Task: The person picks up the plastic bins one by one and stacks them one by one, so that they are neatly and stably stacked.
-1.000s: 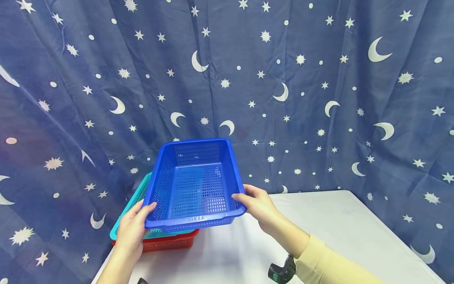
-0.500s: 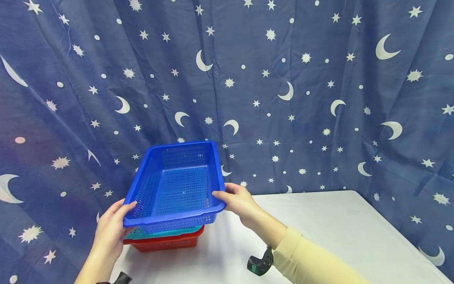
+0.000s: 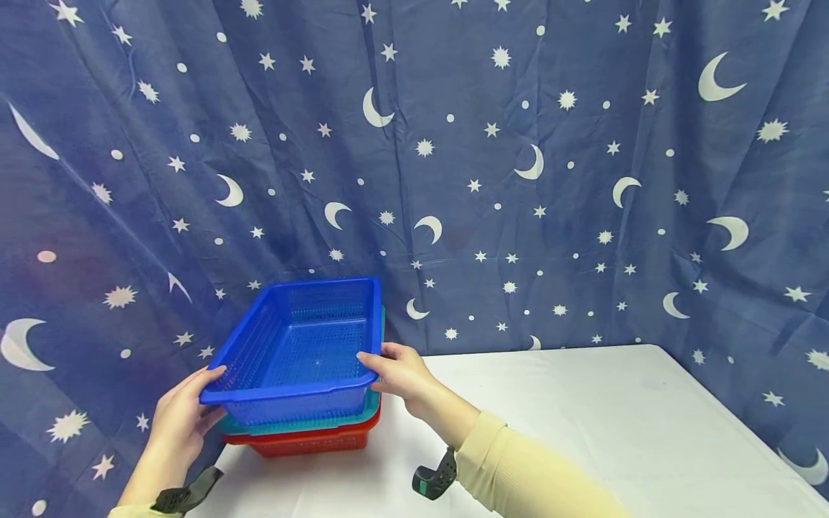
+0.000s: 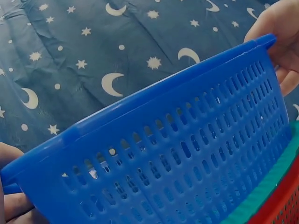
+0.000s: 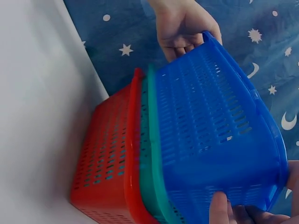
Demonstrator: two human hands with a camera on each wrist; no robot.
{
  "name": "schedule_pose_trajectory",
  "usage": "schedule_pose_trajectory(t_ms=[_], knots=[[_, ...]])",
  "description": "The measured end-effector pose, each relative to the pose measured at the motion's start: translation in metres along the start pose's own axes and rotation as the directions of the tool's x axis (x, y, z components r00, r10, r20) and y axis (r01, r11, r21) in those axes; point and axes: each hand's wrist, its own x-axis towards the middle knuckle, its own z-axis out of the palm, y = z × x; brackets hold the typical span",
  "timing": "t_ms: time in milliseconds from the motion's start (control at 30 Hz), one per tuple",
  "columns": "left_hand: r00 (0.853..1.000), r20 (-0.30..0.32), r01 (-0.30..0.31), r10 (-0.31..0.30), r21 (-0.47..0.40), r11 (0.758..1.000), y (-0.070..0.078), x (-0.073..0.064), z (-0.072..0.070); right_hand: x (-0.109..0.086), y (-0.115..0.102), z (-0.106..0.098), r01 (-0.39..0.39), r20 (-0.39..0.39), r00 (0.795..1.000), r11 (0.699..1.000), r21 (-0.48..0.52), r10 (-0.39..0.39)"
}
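A blue perforated plastic basket (image 3: 311,352) is held by both hands at its front corners. My left hand (image 3: 178,421) grips the left corner, thumb over the rim. On the right corner my right hand (image 3: 404,378) pinches the rim, thumb inside and fingers beneath. Directly below, a teal basket (image 3: 363,414) nests in a red basket (image 3: 317,440) on the white table. The blue basket's bottom dips into the teal one, with its rim well above the teal rim, as the right wrist view shows the teal basket (image 5: 154,154) and red basket (image 5: 105,154) beside it.
A white-covered table (image 3: 550,424) extends to the right of the stack. Behind it hangs a navy curtain (image 3: 453,180) with stars and moons, close to the baskets' back and left sides. A dark wrist strap (image 3: 435,475) hangs by the right sleeve.
Both hands have carried the blue basket left and down, from beside and above the stack to over the teal basket and into its top. Their hold on the rim stays the same.
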Motion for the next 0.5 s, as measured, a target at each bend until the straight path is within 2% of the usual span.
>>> schedule_pose_trajectory(t_ms=[67, 167, 233, 267, 300, 333, 400, 467, 500], knots=[[1.0, -0.009, -0.006, 0.006, 0.005, 1.0, -0.003, 0.004, -0.002, 0.001, 0.003, 0.004, -0.005, -0.009, 1.0, 1.0, 0.006, 0.005], [1.0, 0.001, -0.012, 0.012, 0.065, 0.998, -0.008, 0.009, -0.001, 0.003, 0.008, 0.007, -0.013, -0.038, 0.999, 1.0, -0.016, 0.012], [1.0, 0.017, -0.021, 0.019, 0.135, 0.991, -0.013, 0.013, -0.001, 0.004, 0.013, 0.007, -0.027, -0.054, 0.998, 0.999, -0.034, 0.025], [0.999, 0.021, -0.043, 0.04, 0.198, 0.979, -0.016, 0.015, 0.0, 0.004, 0.016, 0.007, -0.031, -0.063, 0.998, 0.999, -0.042, 0.029], [0.997, 0.02, -0.077, 0.074, 0.277, 0.958, -0.019, 0.016, 0.0, 0.005, 0.021, 0.007, -0.033, -0.072, 0.997, 0.997, -0.067, 0.028], [0.992, 0.013, -0.12, 0.123, 0.364, 0.924, -0.023, 0.017, 0.001, 0.005, 0.025, 0.007, -0.034, -0.082, 0.996, 0.995, -0.093, 0.027], [0.974, -0.014, -0.182, 0.225, 0.537, 0.824, -0.029, 0.018, 0.003, 0.006, 0.033, 0.008, -0.025, -0.109, 0.994, 0.981, -0.193, 0.004], [0.948, -0.042, -0.205, 0.315, 0.676, 0.708, -0.035, 0.019, 0.004, 0.006, 0.04, 0.009, -0.006, -0.135, 0.99, 0.947, -0.322, -0.04], [0.939, -0.048, -0.206, 0.341, 0.714, 0.669, -0.037, 0.019, 0.004, 0.006, 0.043, 0.01, 0.014, -0.145, 0.986, 0.918, -0.396, -0.077]])
